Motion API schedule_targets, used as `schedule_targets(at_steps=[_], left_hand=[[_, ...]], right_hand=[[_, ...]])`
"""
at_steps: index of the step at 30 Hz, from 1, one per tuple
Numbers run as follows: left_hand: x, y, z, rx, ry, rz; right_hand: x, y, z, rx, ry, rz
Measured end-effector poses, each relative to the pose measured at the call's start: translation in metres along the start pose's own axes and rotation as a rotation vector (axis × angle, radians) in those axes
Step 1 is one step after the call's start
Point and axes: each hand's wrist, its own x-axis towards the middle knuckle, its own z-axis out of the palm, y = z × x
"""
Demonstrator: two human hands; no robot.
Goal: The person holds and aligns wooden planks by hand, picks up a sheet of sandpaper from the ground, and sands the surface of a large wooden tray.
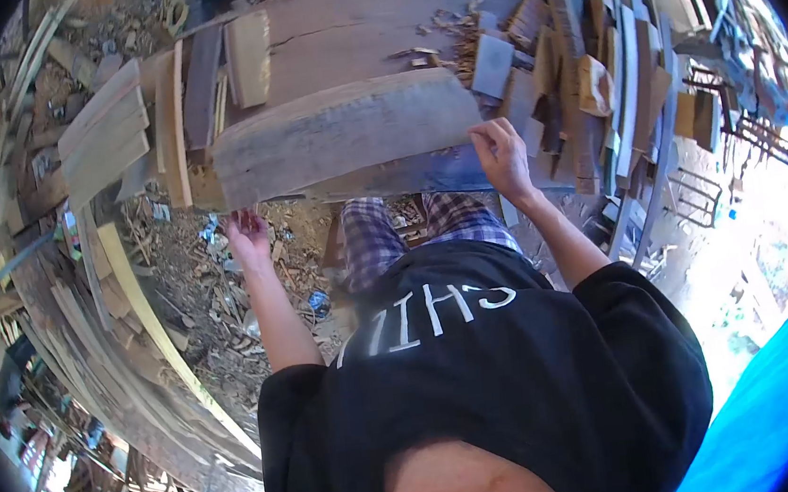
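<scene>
A wide, greyish wooden board [345, 132] with a curved look lies across in front of me, over the workbench. My right hand [502, 155] is closed at the board's right end, thumb and fingers pinching its corner. At the lower left corner, my left hand [248, 233] is turned palm up, with curled fingers against the board's edge. Part of the left fingertips is hidden at that edge. Beneath and behind the board shows the brown bench top [345, 37].
Wood offcuts [495, 61] and chips lie on the bench's right side, beside upright planks [625, 81]. More boards [103, 132] lean at the left. A long pale strip [149, 312] runs along the left. Scraps litter the ground [198, 284].
</scene>
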Motion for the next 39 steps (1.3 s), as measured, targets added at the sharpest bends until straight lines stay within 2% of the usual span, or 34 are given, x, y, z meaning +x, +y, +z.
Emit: schedule_targets(at_steps=[2, 5, 8, 9, 11, 15, 17, 22, 24, 29, 31, 34, 36, 39], left_hand=[[-0.018, -0.025, 0.005, 0.020, 0.040, -0.012], [-0.058, -0.073, 0.022, 0.083, 0.055, -0.094], [-0.092, -0.117, 0.040, 0.162, 0.001, -0.133], [-0.102, -0.129, 0.045, 0.241, -0.021, -0.162], [-0.123, -0.150, 0.055, 0.382, -0.056, -0.192], [-0.152, -0.176, 0.064, 0.529, -0.174, -0.236], [-0.164, -0.182, 0.068, 0.589, -0.207, -0.240], [-0.193, -0.190, 0.086, 0.680, -0.230, -0.256], [-0.203, -0.189, 0.100, 0.689, -0.272, -0.261], [-0.219, -0.194, 0.132, 0.699, -0.388, -0.296], [-0.220, -0.198, 0.139, 0.770, -0.360, -0.306], [-0.216, -0.198, 0.136, 0.812, -0.442, -0.351], [-0.219, -0.197, 0.133, 0.842, -0.437, -0.356], [-0.223, -0.192, 0.122, 0.901, -0.380, -0.385]], right_hand=[[-0.016, 0.028, -0.025, 0.038, 0.063, 0.025], [-0.032, 0.062, -0.070, -0.085, 0.197, 0.051], [-0.034, 0.098, -0.108, -0.323, 0.369, -0.012], [-0.031, 0.102, -0.116, -0.321, 0.377, -0.012], [-0.020, 0.106, -0.133, -0.468, 0.538, 0.003], [0.016, 0.115, -0.140, -0.556, 0.524, -0.019], [0.031, 0.124, -0.135, -0.710, 0.466, 0.070], [0.037, 0.140, -0.126, -0.612, 0.559, 0.046], [0.033, 0.119, -0.131, -0.424, 0.577, -0.093], [0.059, 0.064, -0.097, -0.139, 0.461, -0.425], [0.085, 0.053, -0.069, -0.055, 0.320, -0.459], [0.133, 0.045, -0.009, -0.091, 0.192, -0.517], [0.156, 0.027, 0.023, -0.096, 0.171, -0.512], [0.174, 0.006, 0.053, -0.280, 0.092, -0.580]])
